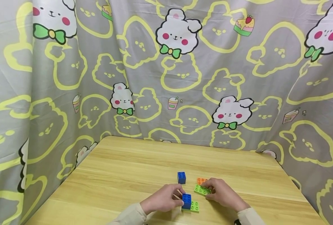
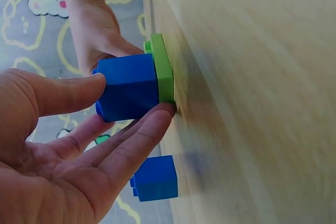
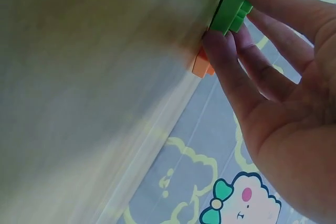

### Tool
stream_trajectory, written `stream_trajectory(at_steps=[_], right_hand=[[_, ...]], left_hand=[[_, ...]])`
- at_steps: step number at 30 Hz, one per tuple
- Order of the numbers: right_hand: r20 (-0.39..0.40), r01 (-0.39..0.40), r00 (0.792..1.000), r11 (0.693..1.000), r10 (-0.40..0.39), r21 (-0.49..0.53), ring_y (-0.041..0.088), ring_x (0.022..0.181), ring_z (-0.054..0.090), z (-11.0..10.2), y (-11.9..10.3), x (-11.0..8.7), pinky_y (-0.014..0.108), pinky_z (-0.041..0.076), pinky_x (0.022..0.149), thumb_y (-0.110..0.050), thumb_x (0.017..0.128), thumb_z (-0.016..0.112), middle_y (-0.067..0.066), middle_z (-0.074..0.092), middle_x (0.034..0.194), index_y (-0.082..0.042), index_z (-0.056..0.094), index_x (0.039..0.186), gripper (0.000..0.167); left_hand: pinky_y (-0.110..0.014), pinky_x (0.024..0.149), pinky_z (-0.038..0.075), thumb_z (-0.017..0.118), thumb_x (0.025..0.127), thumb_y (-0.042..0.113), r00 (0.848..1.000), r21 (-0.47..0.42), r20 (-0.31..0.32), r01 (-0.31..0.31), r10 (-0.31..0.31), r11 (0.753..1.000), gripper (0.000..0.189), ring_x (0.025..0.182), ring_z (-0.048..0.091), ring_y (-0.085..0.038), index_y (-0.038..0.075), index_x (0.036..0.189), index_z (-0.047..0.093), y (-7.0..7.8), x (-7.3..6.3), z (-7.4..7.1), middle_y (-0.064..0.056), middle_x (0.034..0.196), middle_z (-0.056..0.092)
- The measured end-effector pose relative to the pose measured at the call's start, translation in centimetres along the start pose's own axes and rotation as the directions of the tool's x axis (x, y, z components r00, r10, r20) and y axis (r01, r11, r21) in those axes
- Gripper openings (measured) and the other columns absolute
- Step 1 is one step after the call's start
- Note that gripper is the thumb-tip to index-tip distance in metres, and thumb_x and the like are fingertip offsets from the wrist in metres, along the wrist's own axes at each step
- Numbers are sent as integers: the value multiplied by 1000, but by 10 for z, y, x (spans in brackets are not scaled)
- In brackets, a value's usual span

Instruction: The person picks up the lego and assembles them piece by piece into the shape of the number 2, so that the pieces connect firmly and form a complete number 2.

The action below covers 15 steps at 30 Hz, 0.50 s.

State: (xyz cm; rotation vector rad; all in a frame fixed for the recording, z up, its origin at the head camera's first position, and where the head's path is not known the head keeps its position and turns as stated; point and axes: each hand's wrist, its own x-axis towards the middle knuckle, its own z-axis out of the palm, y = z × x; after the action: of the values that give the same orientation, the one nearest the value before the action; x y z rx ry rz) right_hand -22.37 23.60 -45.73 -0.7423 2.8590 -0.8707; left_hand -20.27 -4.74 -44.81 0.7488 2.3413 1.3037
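My left hand (image 1: 169,197) pinches a blue building brick (image 1: 186,201) between thumb and fingers. That brick sits on one end of a light green plate (image 1: 195,206), whose studs show at its right. My right hand (image 1: 222,191) pinches a second light green plate (image 1: 201,190) by its edges, with the fingertips close to the wood in the right wrist view. An orange plate (image 1: 201,180), partly hidden by the right hand, lies just beyond it. Another blue brick (image 1: 181,177) stands beyond my left hand and also shows in the left wrist view (image 2: 156,178).
The wooden table (image 1: 121,168) carries the bricks near its front edge. A grey curtain (image 1: 144,75) with yellow outlines and white rabbits hangs behind the table and along both sides.
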Motion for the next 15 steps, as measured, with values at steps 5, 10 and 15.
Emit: stream_trajectory(at_steps=[5,10,15], right_hand=[[-2,-9,1000,1000,9,-1,12,88,61,-2,-1,-1,29,54,74,-12,83,84,-1,69,104,-6,75,116,35],[-15,-24,1000,1000,24,5,16,92,63,-5,-4,-1,30,57,76,-10,84,83,0,70,106,-6,75,114,31],[-32,0,999,1000,0,12,16,90,64,-7,-3,-2,29,58,75,-10,84,83,-1,69,105,-7,75,113,30]], left_hand=[[-25,82,58,74,92,7,1000,0,0,5,-5,1000,18,95,73,-13,13,107,66,0,0,0,-5,107,75],[-25,82,59,74,92,9,1000,-4,3,11,-11,1000,20,93,74,-13,13,110,65,1,1,1,-7,107,75],[-26,82,59,74,93,9,1000,-16,0,20,-20,1000,20,93,74,-13,12,111,66,1,1,1,-7,108,75]])
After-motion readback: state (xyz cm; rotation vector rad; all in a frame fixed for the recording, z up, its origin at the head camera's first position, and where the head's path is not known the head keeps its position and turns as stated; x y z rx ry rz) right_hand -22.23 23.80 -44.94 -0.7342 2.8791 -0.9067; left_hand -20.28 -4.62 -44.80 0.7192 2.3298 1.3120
